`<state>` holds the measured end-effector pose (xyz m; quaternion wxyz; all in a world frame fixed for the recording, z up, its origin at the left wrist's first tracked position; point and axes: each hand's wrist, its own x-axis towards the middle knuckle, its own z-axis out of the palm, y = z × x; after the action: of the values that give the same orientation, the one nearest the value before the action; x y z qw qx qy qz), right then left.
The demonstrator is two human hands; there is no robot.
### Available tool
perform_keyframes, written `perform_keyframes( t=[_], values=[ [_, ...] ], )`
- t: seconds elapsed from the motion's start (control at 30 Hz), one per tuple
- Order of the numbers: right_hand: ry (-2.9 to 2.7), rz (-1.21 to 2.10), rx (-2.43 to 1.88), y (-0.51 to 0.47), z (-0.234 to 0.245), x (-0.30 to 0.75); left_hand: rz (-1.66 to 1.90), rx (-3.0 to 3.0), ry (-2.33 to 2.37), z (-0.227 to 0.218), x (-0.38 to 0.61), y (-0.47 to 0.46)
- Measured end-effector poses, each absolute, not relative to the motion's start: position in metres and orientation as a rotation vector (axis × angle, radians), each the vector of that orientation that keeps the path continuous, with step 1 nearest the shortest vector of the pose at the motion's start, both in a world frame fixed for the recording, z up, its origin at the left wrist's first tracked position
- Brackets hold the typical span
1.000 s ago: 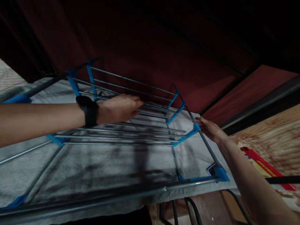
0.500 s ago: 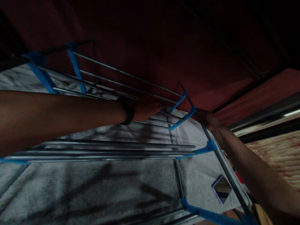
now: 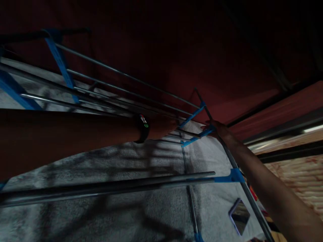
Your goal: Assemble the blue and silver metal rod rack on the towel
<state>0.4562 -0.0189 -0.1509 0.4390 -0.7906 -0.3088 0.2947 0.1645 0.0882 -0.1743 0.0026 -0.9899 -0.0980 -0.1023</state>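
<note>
A metal drying rack (image 3: 161,183) with blue plastic joints fills the view, and a grey towel (image 3: 121,208) lies spread under its rods. My left arm, with a black wristband (image 3: 142,128), reaches across the rack. My left hand (image 3: 164,126) is at the far rods near a blue joint, and its fingers are lost in shadow. My right hand (image 3: 217,131) is curled around the rack's right side rail at a blue joint (image 3: 202,133).
A phone-like slab with a purple edge (image 3: 238,215) lies on the towel near the right rail. A dark red wall (image 3: 176,50) rises behind the rack. A pale patterned surface (image 3: 302,174) shows at the right.
The view has moved closer and lower over the rack. My left arm has stretched farther toward the far rods. My right hand has slid up the side rail to the far blue joint.
</note>
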Motion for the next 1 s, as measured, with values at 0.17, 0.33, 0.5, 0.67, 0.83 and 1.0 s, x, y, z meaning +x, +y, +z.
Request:
perform_keyframes(
  t=[0.17,0.33,0.5,0.67,0.83,1.0],
  values=[
    [-0.722,0.752,-1.975,-0.02,-0.158,0.465,-0.571,-3.094,-0.277,-0.184,0.173,0.095],
    [-0.755,0.68,-2.037,-0.021,-0.156,0.461,-0.694,-3.132,-0.296,-0.171,0.172,0.099],
    [-0.715,0.681,-2.025,-0.016,-0.157,0.457,-0.722,-3.121,-0.417,-0.159,0.176,0.106],
    [-0.746,0.687,-2.036,-0.015,-0.159,0.459,-0.658,-3.137,-0.382,-0.156,0.173,0.102],
    [-0.748,0.686,-2.017,-0.017,-0.156,0.456,-0.698,-3.145,-0.364,-0.153,0.168,0.094],
    [-0.743,0.686,-2.018,-0.017,-0.155,0.453,-0.498,-3.233,-0.48,-0.145,0.172,0.096]
  ],
)
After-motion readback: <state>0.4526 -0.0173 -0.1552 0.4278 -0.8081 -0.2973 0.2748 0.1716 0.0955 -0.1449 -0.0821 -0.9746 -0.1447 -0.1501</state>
